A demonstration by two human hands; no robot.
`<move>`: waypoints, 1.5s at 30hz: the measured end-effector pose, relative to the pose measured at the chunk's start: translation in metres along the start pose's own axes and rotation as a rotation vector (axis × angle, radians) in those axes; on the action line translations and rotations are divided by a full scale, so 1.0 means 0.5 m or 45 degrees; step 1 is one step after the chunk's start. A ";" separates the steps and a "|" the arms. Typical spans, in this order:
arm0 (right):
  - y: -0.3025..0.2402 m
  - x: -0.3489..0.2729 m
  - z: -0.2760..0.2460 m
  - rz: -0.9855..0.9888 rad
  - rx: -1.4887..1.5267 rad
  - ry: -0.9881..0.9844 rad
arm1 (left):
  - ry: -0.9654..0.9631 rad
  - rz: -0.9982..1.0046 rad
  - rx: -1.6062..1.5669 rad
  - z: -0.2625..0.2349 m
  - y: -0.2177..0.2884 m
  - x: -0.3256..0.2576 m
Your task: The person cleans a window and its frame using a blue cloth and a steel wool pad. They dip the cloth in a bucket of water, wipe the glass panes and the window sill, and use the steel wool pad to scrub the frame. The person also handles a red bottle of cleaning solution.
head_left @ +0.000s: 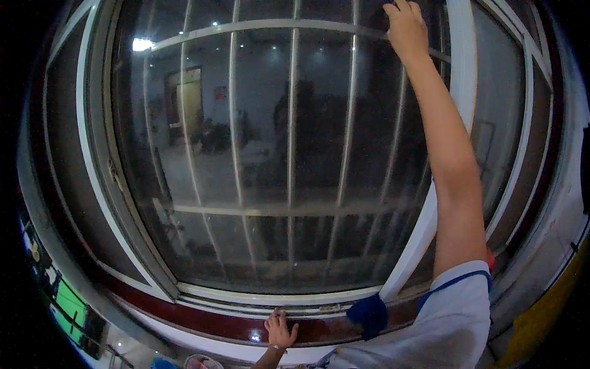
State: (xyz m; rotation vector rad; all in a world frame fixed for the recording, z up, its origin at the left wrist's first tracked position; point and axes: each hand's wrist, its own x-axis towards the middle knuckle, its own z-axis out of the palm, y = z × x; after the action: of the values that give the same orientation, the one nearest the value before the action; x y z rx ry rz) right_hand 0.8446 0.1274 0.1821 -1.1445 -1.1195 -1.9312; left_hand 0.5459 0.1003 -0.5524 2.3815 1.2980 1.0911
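Observation:
My right arm stretches up along the right side of a large window pane [264, 141] in a white frame. At the upper edge, my right hand [409, 31] is against or close to the glass with its fingers bent together; what they hold, if anything, is hidden. Low down, my left hand [281, 332] rests on the dark red window sill [209, 323], fingers spread and nothing in them. To the right of it, a dark blue cloth [369, 315] lies bunched on the sill by the frame's lower corner.
Metal bars [291, 123] show behind the glass, along with reflections of a room. The white window track [246, 301] runs above the sill. A tub [203, 361] and a blue item [163, 363] are below; something yellow [544, 317] hangs at the right.

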 end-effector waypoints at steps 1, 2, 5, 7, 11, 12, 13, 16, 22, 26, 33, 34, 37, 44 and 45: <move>-0.009 -0.030 0.002 -0.008 -0.007 0.030 | -0.026 -0.021 -0.033 0.003 0.001 0.001; -0.027 -0.077 0.006 -0.007 -0.007 0.066 | -0.040 -0.034 -0.032 -0.006 -0.001 -0.003; -0.025 -0.073 0.025 -0.071 0.043 0.144 | -0.027 -0.037 0.022 -0.019 -0.005 -0.007; 0.000 -0.021 0.003 -0.046 0.019 0.041 | -0.036 -0.007 -0.008 -0.013 0.002 0.001; -0.004 -0.031 0.004 -0.027 -0.019 0.027 | 0.008 0.048 -0.026 0.006 -0.004 0.004; -0.022 -0.073 0.006 -0.052 -0.020 0.082 | -0.004 0.030 -0.011 0.001 -0.008 -0.001; -0.035 -0.097 0.009 -0.076 -0.022 0.137 | -0.016 0.012 0.003 -0.003 -0.011 -0.006; -0.014 -0.067 0.021 -0.126 0.020 0.139 | -0.047 -0.020 0.038 -0.018 -0.005 -0.002; -0.026 -0.060 0.007 0.041 -0.072 -0.029 | -0.046 -0.024 -0.038 -0.005 0.002 0.002; -0.030 -0.069 0.013 -0.046 -0.087 0.090 | -0.052 -0.042 0.021 -0.015 -0.001 -0.003; -0.036 -0.078 -0.010 0.072 0.006 -0.048 | -0.017 -0.025 0.030 -0.002 -0.004 -0.004; -0.037 -0.085 -0.001 0.052 0.026 -0.014 | -0.022 -0.033 0.043 -0.007 -0.006 -0.004; -0.007 -0.037 0.007 -0.010 0.040 0.004 | -0.040 -0.038 0.035 0.000 -0.009 0.001; -0.042 -0.125 -0.013 0.030 0.062 0.003 | -0.040 -0.032 0.045 -0.008 -0.008 -0.008; -0.052 -0.146 -0.017 -0.012 0.011 0.010 | -0.062 -0.050 0.066 -0.014 -0.007 -0.012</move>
State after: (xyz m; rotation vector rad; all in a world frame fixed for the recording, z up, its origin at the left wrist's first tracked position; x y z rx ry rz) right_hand 0.8513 0.1379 0.1052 -1.1283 -1.1300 -1.9348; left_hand 0.5367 0.0966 -0.5526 2.3935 1.3666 0.9937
